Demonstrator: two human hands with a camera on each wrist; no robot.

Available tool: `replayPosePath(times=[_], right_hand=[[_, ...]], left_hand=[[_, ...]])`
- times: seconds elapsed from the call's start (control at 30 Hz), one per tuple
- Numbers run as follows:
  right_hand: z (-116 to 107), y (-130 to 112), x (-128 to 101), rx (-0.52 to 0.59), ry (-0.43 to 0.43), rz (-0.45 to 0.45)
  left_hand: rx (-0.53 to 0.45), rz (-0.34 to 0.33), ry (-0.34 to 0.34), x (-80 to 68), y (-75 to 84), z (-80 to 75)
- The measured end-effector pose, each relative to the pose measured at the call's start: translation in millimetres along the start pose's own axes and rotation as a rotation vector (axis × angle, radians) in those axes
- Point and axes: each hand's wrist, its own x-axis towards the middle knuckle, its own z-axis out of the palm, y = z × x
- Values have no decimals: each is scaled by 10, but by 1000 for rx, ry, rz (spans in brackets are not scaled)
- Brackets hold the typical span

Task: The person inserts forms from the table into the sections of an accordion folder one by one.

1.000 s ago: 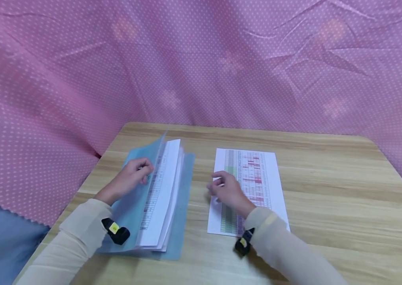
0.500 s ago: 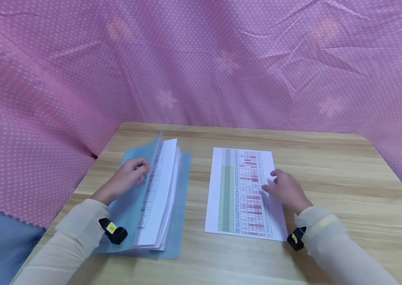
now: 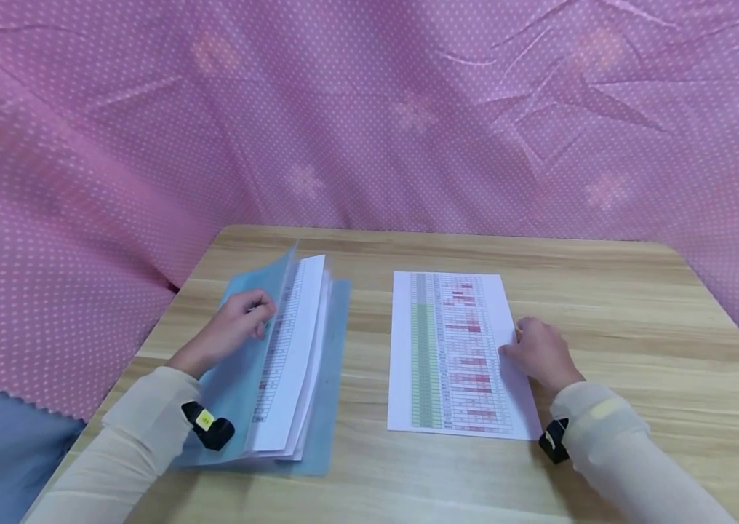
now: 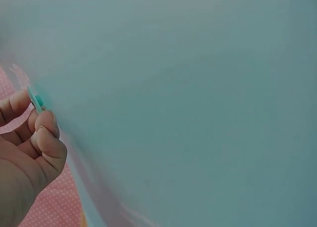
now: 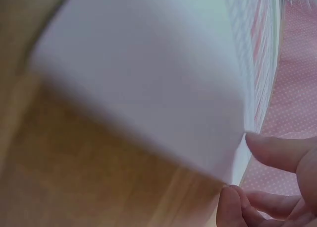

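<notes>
My left hand [image 3: 233,325] pinches the raised front cover of a light blue plastic document folder [image 3: 338,349] at the left of the table. In the left wrist view a small green snap button [image 4: 39,100] sits at the fingertips. Inside the folder, white printed papers [image 3: 300,356] lean up behind the cover. To the right lies a sheet of paper [image 3: 457,349] printed with a table in green, grey and red. My right hand [image 3: 545,355] pinches its right edge, thumb on top and fingers beneath, and the right wrist view shows that edge bent up.
The wooden table [image 3: 638,327] has rounded far corners. Pink dotted cloth [image 3: 369,109] hangs behind it and down its left side. Blue fabric [image 3: 3,444] shows at the lower left. A black wrist camera [image 3: 554,440] sits on each sleeve.
My right hand has moved from the sheet's left side across to its right edge and taken hold there. The sheet has shifted slightly right. My left hand keeps holding the folder cover.
</notes>
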Motion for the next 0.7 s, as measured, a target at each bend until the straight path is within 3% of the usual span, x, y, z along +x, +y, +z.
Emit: replayPosePath(times=[0.7], right_hand=[[-132,141,108,77,-122,80]], left_hand=[[2,-32,-13,-23,31,-16]])
